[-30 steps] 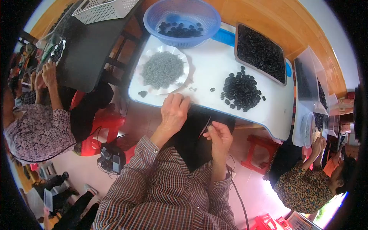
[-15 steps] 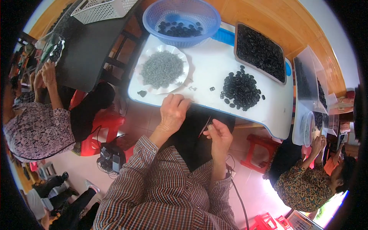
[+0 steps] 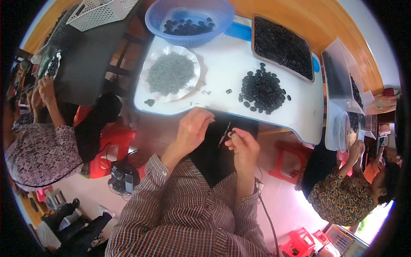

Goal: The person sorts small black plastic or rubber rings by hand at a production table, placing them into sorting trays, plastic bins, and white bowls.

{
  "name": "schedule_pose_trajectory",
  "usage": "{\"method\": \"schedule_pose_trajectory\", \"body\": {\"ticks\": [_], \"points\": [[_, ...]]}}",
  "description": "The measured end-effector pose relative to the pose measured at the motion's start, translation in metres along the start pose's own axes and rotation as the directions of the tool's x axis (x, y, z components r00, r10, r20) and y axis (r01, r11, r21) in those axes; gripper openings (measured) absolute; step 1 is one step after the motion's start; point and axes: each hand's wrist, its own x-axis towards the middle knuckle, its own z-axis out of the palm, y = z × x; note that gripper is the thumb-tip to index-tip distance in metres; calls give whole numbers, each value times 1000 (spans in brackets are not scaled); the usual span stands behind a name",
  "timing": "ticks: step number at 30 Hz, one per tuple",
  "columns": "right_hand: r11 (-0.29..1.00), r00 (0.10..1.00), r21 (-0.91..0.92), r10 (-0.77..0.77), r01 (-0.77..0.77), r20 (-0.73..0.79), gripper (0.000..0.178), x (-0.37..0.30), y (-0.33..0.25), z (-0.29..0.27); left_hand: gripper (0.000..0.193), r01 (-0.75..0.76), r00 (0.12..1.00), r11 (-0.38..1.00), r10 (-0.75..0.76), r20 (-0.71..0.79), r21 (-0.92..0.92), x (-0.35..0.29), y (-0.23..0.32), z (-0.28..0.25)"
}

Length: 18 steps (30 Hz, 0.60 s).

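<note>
My left hand point(image 3: 193, 130) is just off the table's front edge, thumb and fingers pinched together; anything between them is too small to make out. My right hand point(image 3: 245, 147) is closer to my body, over the dark cloth on my lap point(image 3: 205, 158). Its thumb and fingertips pinch a small black oval piece point(image 3: 232, 133). Beside those fingertips is a thin, pointed tool point(image 3: 224, 135), partly reddish; whether the hand grips it cannot be seen. On the table, a white scalloped plate point(image 3: 195, 85) holds a heap of small grey pieces, and a pile of black oval pieces point(image 3: 262, 92) lies to its right.
Behind the plate stands a blue perforated basket point(image 3: 190, 40) with black pieces. A tray point(image 3: 282, 47) full of black pieces is at the back right. One square black piece point(image 3: 229, 91) lies apart on the white table point(image 3: 214, 100). Other people work at both sides, near red stools point(image 3: 284, 160).
My left hand has drawn back from the table edge, its fingertips now turned toward my right hand. The right hand stays nearly in place with the black piece. The whole view has shifted slightly.
</note>
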Motion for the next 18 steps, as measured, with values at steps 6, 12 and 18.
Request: {"method": "schedule_pose_trajectory", "body": {"ticks": [6,12,18], "points": [[987,994,121,-106,102,29,16,-7,-11,5,9,246,949,921,-167,266,-301,-8,27,8],[979,978,49,-202,200,46,14,-11,-14,5,7,417,879,805,-241,411,-422,-10,30,11],[974,974,-27,-221,223,51,14,-14,-16,6,8,562,808,677,-325,492,-475,-12,29,11]]}}
